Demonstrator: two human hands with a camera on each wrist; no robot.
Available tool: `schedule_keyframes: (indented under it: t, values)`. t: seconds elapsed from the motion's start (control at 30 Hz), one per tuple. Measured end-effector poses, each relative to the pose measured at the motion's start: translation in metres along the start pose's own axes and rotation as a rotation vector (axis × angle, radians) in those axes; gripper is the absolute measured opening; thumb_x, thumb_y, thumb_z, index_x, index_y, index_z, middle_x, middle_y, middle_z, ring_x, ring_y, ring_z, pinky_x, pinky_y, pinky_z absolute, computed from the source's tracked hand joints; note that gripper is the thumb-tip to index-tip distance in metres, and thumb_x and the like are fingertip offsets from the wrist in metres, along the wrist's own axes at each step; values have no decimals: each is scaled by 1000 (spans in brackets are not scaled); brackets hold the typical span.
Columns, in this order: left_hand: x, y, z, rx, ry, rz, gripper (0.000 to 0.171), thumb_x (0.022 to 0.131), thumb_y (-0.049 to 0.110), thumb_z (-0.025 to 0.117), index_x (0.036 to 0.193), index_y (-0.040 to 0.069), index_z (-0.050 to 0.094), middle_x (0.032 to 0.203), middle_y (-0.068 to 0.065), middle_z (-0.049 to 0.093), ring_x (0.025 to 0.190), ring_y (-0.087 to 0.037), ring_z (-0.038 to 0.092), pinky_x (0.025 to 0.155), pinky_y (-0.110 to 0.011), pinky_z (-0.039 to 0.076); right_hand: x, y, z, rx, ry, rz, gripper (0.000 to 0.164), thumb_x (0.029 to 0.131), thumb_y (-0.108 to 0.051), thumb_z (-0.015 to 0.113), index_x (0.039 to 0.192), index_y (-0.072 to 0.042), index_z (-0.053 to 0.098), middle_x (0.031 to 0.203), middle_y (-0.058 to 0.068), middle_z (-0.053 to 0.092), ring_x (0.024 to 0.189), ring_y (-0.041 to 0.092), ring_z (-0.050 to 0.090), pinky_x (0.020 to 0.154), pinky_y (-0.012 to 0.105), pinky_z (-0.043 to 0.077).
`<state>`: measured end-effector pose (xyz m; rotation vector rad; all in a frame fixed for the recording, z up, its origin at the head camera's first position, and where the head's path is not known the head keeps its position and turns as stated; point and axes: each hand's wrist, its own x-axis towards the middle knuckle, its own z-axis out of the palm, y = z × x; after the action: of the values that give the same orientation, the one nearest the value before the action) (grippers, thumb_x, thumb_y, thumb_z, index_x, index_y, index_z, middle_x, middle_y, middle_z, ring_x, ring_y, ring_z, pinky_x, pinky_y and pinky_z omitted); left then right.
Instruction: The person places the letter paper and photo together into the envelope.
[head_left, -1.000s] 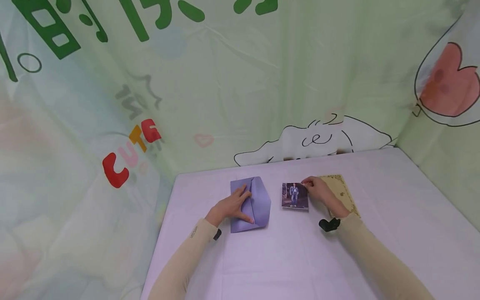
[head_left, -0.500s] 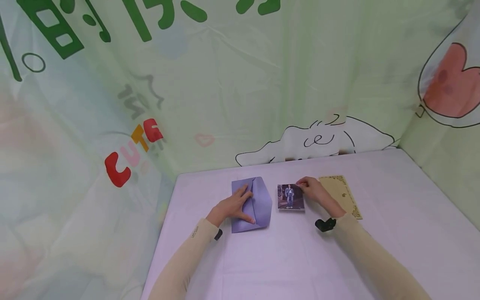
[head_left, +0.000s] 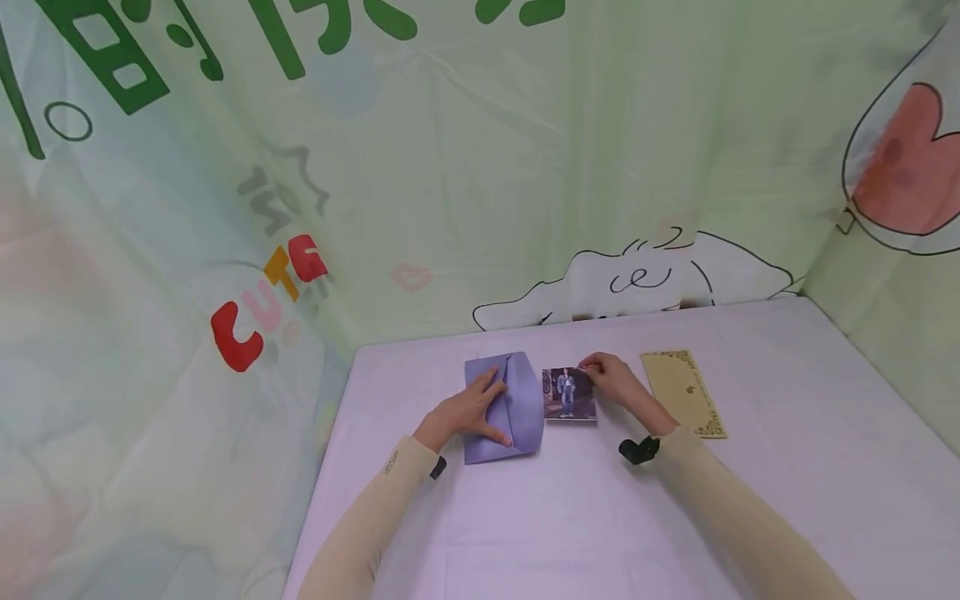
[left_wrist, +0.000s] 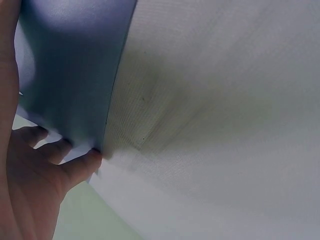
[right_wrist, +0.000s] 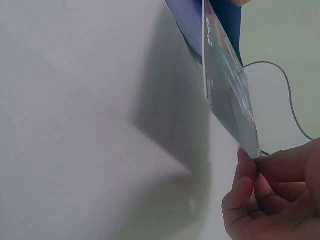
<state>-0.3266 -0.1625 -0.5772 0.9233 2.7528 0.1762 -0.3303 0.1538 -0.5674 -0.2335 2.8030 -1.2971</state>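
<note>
A purple envelope (head_left: 527, 404) lies on the table with its flap side to the right. My left hand (head_left: 468, 412) rests on it with spread fingers; in the left wrist view the fingertips (left_wrist: 90, 159) touch its surface. My right hand (head_left: 611, 379) pinches a printed photo (head_left: 568, 396) by its upper right corner. The photo shows a standing figure in blue. Its left edge is right beside the envelope's flap; I cannot tell whether they touch. In the right wrist view the photo (right_wrist: 227, 80) is held above the cloth, casting a shadow.
A cream card (head_left: 684, 392) with an ornate border lies flat to the right of my right hand. The table (head_left: 540, 533) has a pale lilac cover. Printed curtains (head_left: 420, 167) stand behind it and at both sides.
My right hand has moved left with the photo, bringing it up to the envelope's flap and away from the cream card. My left hand stays on the envelope.
</note>
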Motion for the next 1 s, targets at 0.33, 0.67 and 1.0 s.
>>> schedule_keyframes:
  t: [0.33,0.67,1.0]
  values:
    - [-2,2,-5,-9,-15,-16,97,70,72,78,143,25,36,168,-17,11,153,-37,23,114,-46,42,9,-12,12,12,-22,-11,26,100,-1,48,118,11,62,110,28,66,96,34,61,86,47,52]
    - [1,-1,-2,-2,-9,-6,96,69,72,78,142,26,36,168,-17,11,153,-38,23,115,-46,41,14,-23,29,18,-43,-36,23,99,0,51,114,10,64,104,26,68,92,32,62,83,43,52]
    - [1,-2,-2,-27,-11,2,93,69,71,79,139,25,37,168,-18,11,151,-45,24,114,-49,41,20,-33,44,10,-77,-47,23,98,-1,51,114,9,64,105,25,68,92,31,62,86,46,52]
